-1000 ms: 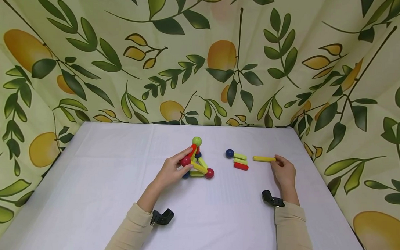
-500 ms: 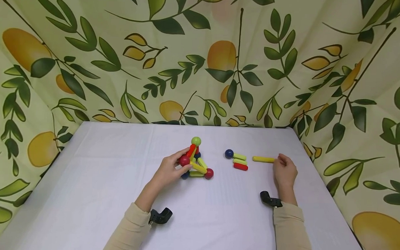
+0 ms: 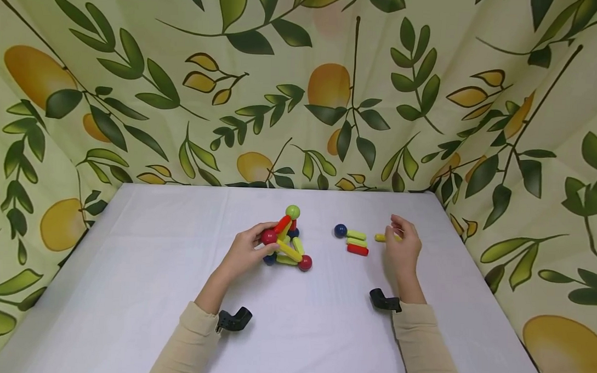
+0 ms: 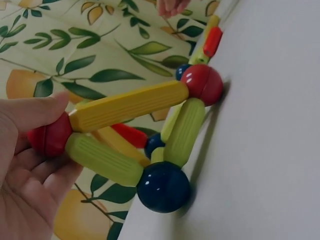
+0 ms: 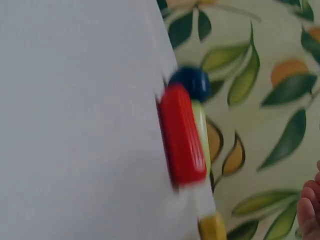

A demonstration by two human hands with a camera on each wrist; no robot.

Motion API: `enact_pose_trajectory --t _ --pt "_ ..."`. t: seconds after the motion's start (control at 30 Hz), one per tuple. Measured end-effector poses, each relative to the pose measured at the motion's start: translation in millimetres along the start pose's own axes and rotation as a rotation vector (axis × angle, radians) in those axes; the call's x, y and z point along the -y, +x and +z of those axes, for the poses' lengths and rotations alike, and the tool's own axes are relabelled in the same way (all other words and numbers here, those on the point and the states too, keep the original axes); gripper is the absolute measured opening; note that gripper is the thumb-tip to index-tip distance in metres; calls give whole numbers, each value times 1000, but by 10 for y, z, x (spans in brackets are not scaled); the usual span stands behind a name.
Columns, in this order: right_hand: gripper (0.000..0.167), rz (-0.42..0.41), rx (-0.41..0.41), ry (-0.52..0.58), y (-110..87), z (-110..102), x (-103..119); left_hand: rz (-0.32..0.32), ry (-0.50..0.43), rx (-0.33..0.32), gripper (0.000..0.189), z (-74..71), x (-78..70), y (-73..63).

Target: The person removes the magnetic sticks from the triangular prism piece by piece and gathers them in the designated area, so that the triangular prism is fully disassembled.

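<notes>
My left hand (image 3: pixel 242 251) pinches a red ball (image 4: pixel 52 134) at one corner of a frame built of coloured magnetic rods and balls. From that ball a long yellow rod (image 4: pixel 130 106) runs to a second red ball (image 4: pixel 202 85) low by the table. A dark blue ball (image 4: pixel 164 187) forms another bottom corner, and a light green ball (image 3: pixel 292 212) tops the frame. My right hand (image 3: pixel 404 248), fingers loosely bent and holding nothing, hovers over a loose yellow rod (image 3: pixel 379 237), hiding part of it in the head view.
Between the frame and my right hand lie a loose dark blue ball (image 3: pixel 340 231), two short light green rods (image 3: pixel 356 235) and a short red rod (image 3: pixel 358 249). A leaf-patterned curtain (image 3: pixel 262 97) surrounds the white table (image 3: pixel 303 329) at the back and sides.
My right hand has left the far end of the yellow rod and moved left over it; the rod stays on the table. My left hand has drawn the frame slightly left and tilted it.
</notes>
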State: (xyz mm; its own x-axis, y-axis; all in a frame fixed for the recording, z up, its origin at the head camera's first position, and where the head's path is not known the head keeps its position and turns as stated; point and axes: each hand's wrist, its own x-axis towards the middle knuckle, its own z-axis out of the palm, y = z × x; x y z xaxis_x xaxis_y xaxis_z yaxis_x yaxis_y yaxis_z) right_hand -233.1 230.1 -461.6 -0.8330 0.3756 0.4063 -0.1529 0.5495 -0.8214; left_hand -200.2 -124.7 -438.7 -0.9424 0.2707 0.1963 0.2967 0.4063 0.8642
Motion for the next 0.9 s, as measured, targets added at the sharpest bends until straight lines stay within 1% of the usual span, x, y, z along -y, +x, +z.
enact_pose_trajectory --t 0.1,0.17,0.3,0.37,0.43,0.53,0.63,0.73,0.83,0.9 --pt "27 -71 103 34 -88 113 183 -27 -38 56 48 -69 27 33" --pt "27 -121 192 75 -142 190 278 -34 -63 104 46 -119 41 58" --pt "29 -201 398 162 -254 353 404 -4 -128 221 40 -193 86 108" --pt "31 -219 522 206 -315 422 462 11 -187 271 37 -214 105 128" --pt "34 -216 638 256 -375 478 522 19 -241 306 37 -228 122 145" --pt "39 -197 760 305 -447 539 618 33 -297 335 37 -235 150 165" --pt "42 -184 812 328 -489 582 704 49 -331 355 38 -230 169 185" --pt "44 -186 838 307 -514 608 778 65 -356 361 37 -205 187 193" --pt "42 -206 859 264 -533 609 840 73 -358 335 32 -157 200 175" --pt "40 -234 868 226 -542 603 876 76 -352 298 28 -116 209 155"
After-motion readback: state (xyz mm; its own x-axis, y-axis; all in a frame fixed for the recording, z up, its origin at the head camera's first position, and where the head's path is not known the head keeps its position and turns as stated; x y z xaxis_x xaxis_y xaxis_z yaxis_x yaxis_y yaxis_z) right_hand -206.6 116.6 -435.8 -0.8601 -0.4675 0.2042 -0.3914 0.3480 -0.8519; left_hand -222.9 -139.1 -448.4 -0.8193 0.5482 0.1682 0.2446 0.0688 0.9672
